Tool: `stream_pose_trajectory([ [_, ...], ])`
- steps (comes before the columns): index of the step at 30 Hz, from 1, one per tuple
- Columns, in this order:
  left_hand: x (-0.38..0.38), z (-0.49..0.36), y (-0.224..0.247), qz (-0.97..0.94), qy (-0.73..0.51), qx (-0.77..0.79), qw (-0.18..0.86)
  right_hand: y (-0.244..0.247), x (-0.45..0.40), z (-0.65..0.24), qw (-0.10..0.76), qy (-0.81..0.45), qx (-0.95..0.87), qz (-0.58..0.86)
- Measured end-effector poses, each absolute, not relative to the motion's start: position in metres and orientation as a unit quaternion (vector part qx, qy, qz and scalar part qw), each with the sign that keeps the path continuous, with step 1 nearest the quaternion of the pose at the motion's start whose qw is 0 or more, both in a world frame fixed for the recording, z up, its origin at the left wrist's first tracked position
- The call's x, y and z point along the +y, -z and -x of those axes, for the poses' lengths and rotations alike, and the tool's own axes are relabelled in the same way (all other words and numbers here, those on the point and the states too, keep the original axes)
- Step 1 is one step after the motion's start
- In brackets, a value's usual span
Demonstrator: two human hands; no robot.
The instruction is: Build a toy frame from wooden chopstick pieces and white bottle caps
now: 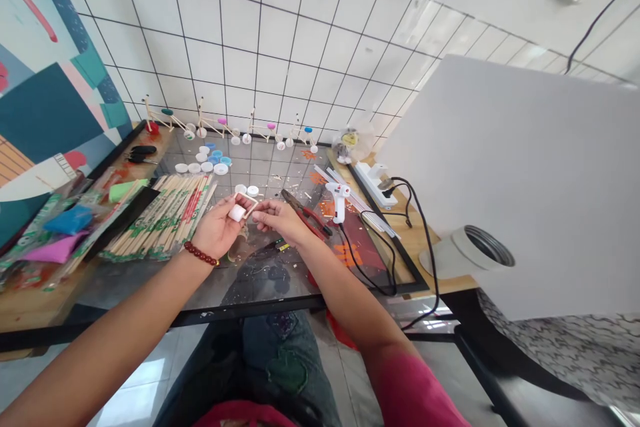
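Note:
My left hand [219, 227], with a bead bracelet at the wrist, holds a small frame of thin wooden sticks [253, 199] above the glass tabletop. A white bottle cap [237, 213] sits at the frame, by the left fingers. My right hand [280, 219] pinches at the frame's right side with thumb and fingertips; whatever small piece may be between them is hidden. Just beyond the hands lie two loose white caps [253, 191]. Red-handled pliers [313, 217] rest right of my right hand, and a white glue gun [339, 199] stands farther right.
Wrapped chopsticks [163, 217] cover the left side. Several small stick bicycles [220, 123] line the wall, with white and blue caps [213, 159] before them. A power strip [375, 183], black cables [395, 260] and a grey cylinder [467, 250] occupy the right. Wood scraps litter the glass.

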State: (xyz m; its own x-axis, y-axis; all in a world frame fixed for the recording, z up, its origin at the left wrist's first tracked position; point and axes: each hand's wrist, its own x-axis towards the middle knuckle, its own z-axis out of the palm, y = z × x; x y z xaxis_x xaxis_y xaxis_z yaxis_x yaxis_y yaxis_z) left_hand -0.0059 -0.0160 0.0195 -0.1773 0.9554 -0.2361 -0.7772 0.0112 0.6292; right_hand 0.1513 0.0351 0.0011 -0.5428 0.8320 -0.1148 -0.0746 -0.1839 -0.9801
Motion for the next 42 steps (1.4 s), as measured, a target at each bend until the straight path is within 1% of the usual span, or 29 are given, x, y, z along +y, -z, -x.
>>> stream_pose_trajectory([
  [4,-0.017,0.002,-0.016,-0.135,-0.701,0.301,0.632,0.002,0.034,-0.148,0.375,-0.673,-0.539,0.34],
  [10,-0.021,-0.001,-0.015,-0.164,-0.663,0.321,0.656,0.002,0.04,-0.15,0.401,-0.666,-0.527,0.344],
  [14,-0.021,0.005,-0.011,-0.212,-0.648,0.353,0.641,0.004,0.046,-0.154,0.405,-0.667,-0.509,0.364],
  [18,-0.018,0.01,-0.006,-0.244,-0.637,0.387,0.62,0.008,0.051,-0.156,0.39,-0.652,-0.521,0.389],
  [25,-0.015,0.011,-0.003,-0.296,-0.663,0.421,0.543,0.007,0.055,-0.158,0.365,-0.564,-0.603,0.43],
  [33,-0.014,0.007,0.004,-0.331,-0.66,0.451,0.502,0.012,0.057,-0.159,0.335,-0.518,-0.656,0.434],
  [35,-0.013,0.01,0.004,-0.355,-0.652,0.483,0.464,0.011,0.056,-0.161,0.328,-0.517,-0.666,0.427],
  [39,-0.01,0.023,0.002,-0.433,-0.608,0.573,0.339,0.005,0.053,-0.165,0.307,-0.508,-0.696,0.404],
  [42,-0.009,0.03,0.002,-0.473,-0.568,0.602,0.302,0.004,0.052,-0.167,0.296,-0.503,-0.713,0.39],
])
